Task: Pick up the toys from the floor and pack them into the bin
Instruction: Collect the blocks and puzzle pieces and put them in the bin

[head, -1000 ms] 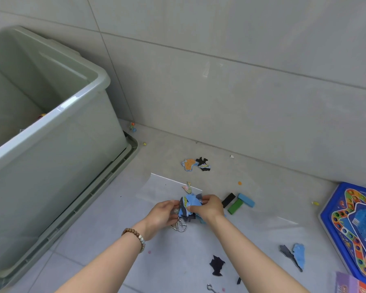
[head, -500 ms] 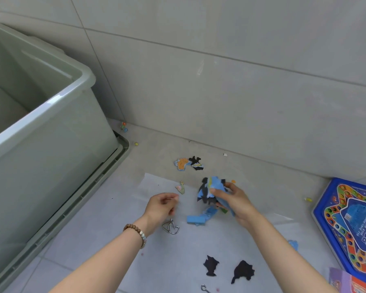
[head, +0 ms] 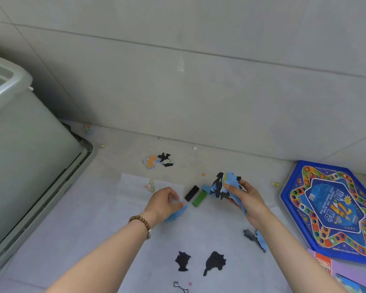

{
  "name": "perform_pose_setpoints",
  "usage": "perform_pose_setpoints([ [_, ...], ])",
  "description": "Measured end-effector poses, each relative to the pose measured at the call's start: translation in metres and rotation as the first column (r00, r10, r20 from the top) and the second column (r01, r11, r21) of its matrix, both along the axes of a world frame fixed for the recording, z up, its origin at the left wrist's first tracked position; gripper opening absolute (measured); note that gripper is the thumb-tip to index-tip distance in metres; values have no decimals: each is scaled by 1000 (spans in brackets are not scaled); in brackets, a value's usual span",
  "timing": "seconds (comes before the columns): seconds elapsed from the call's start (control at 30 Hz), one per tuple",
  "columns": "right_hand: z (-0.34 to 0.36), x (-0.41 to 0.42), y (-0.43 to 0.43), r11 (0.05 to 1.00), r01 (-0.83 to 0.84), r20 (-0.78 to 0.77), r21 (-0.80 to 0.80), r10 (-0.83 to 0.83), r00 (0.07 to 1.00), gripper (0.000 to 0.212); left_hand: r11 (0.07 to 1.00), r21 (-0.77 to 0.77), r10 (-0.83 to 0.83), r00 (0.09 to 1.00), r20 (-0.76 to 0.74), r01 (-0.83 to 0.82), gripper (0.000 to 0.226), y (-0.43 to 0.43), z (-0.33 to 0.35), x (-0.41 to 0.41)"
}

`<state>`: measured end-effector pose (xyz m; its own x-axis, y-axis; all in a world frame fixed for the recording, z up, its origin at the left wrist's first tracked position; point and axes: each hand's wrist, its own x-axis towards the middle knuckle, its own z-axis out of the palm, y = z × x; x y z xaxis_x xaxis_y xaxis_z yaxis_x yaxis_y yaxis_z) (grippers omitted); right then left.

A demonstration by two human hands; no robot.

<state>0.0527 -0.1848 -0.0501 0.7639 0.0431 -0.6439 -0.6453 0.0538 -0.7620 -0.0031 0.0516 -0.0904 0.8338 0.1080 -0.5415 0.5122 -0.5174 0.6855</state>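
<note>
We note right hand (head: 244,199), grip pinching a bunch of puzzle pieces (head: 230,182); left hand (head: 164,203), grip curled on blue piece (head: 176,214). Game board (head: 334,208) print unreadable to us.

A wall of large pale grey matt tiles (head: 199,92) fills the upper half of the view, crossed by thin dark grout lines, with a faint bright patch of reflected light near its middle. It meets a floor of similar pale grey tiles (head: 118,153) along a straight seam. A thin translucent plastic sheet (head: 131,199) lies flat on the floor. The light is soft and even.
</note>
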Motion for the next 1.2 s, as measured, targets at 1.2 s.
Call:
perform_pose_setpoints([
  [1.2, 8, -13, 40, 996, -79, -39, 38, 81, 996, 35, 927, 217, -284, 951, -121, 305, 26, 60, 13, -34],
])
